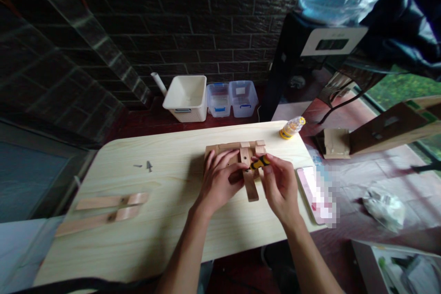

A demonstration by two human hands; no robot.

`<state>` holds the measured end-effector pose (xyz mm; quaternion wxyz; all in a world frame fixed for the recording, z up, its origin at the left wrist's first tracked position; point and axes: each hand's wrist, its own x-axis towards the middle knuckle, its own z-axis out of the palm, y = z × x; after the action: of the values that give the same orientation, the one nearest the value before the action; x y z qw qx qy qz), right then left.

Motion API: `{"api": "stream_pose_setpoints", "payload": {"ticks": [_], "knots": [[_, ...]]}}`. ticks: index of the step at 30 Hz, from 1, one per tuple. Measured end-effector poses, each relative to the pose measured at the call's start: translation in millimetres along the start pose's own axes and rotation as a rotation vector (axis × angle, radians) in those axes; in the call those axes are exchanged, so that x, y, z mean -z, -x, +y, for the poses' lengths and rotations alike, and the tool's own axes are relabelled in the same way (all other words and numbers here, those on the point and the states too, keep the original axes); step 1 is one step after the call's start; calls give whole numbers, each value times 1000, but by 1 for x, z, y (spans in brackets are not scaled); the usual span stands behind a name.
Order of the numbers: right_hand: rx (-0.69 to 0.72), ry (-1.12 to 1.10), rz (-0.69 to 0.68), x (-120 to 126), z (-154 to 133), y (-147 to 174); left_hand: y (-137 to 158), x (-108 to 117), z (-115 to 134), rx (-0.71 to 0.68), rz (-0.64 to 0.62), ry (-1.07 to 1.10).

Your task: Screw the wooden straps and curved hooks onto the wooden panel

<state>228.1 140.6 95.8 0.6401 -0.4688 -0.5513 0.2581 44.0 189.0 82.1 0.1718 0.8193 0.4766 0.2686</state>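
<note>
A small yellow and black screwdriver (261, 162) is gripped in my right hand (281, 188), its tip pointing left at a wooden strip. My left hand (220, 181) lies over a light-brown wooden block (229, 145) and holds it down, with its thumb and forefinger close to the screwdriver's tip. Any screw there is too small to make out. Across the block runs a wooden strip (251, 188) with a dark hole, its near end sticking out toward me. A second, similar strip (260, 147) sits just right of it, partly hidden by my right hand.
Two loose wooden strips (99, 202) and several dark screws (149, 165) lie on the table's left (172, 211). A clear bottle with yellow ends (292, 127) stands at the back right corner, a pink-edged flat object (305, 188) at the right edge. Bins (189, 96) stand beyond.
</note>
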Motion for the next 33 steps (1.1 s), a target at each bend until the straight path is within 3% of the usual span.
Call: {"api": "stream_pose_setpoints", "payload": {"ticks": [33], "knots": [[-4, 19, -73, 8, 8, -2, -1, -1, -6, 21, -19, 21]]}}
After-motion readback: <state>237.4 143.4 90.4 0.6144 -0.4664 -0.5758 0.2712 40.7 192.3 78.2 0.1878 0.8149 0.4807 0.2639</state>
